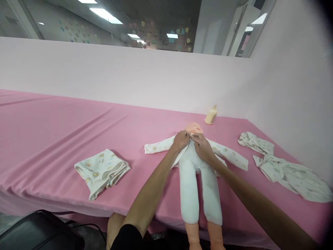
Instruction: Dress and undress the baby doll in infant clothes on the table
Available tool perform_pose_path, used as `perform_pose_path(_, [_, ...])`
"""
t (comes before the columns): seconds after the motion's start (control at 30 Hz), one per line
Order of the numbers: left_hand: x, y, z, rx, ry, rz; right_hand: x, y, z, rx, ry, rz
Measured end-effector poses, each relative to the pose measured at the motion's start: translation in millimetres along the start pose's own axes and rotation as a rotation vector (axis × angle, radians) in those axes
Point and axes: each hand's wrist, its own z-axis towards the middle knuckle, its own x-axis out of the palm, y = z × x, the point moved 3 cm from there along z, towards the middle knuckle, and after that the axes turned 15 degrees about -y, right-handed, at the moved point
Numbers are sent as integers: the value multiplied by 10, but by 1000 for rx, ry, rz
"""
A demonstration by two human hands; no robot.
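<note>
A baby doll with a white cloth body lies on its back, its head toward the wall and its feet at the table's near edge. It wears a white printed baby shirt, sleeves stretched out to both sides and the front parted lower down. At the neck, my left hand pinches the shirt's collar edge. Close beside it, my right hand has its fingers closed on the other collar edge. The fingertips nearly meet under the doll's chin and cover the fastening there.
A pink sheet covers the table. Folded printed baby clothing lies at left. Crumpled white garments lie at right near the wall. Behind the doll's head stands a pump bottle. A black chair is at lower left.
</note>
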Motion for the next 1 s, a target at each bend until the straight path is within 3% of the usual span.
perform_pose_path(0.4, [-48, -7, -20, 7, 154, -108, -51, 49, -27, 17, 15, 10])
perform_pose_path(0.67, [-32, -22, -10, 59, 110, -4, -60, 77, -62, 10, -103, -82])
perform_pose_path(1.0, [-23, 22, -20, 6, 106, -52, -41, 56, -80, 47, -82, -200])
